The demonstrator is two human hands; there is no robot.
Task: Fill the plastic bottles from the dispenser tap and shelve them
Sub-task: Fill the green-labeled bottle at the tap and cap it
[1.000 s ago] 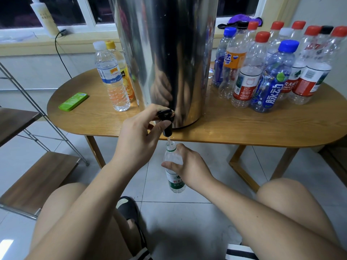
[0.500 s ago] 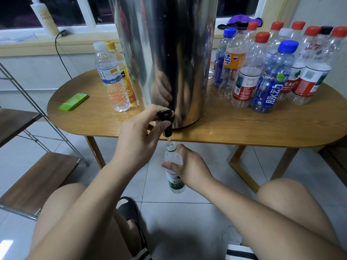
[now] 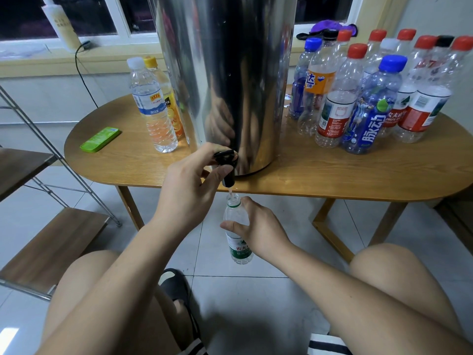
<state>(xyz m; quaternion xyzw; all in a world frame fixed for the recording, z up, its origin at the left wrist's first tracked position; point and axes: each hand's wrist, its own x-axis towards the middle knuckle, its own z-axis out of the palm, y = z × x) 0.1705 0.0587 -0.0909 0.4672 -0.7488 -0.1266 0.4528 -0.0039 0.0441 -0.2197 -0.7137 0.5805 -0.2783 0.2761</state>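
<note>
The left hand [image 3: 189, 193] is gripping the black tap [image 3: 226, 165] at the foot of the steel dispenser [image 3: 225, 73], its fingers [image 3: 217, 172] curling round the lever. The right hand [image 3: 259, 230] is holding an uncapped green-labelled bottle [image 3: 239, 248] upright just under the spout, beyond the bench [image 3: 332, 172] edge, with fingers wrapping its shoulder. A thin stream seems to be running into the neck. Capped bottles [image 3: 371, 103] are standing to the right of the dispenser.

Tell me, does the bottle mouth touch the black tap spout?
Apart. The head view shows a gap between tap spout and bottle mouth, crossed only by water.
</note>
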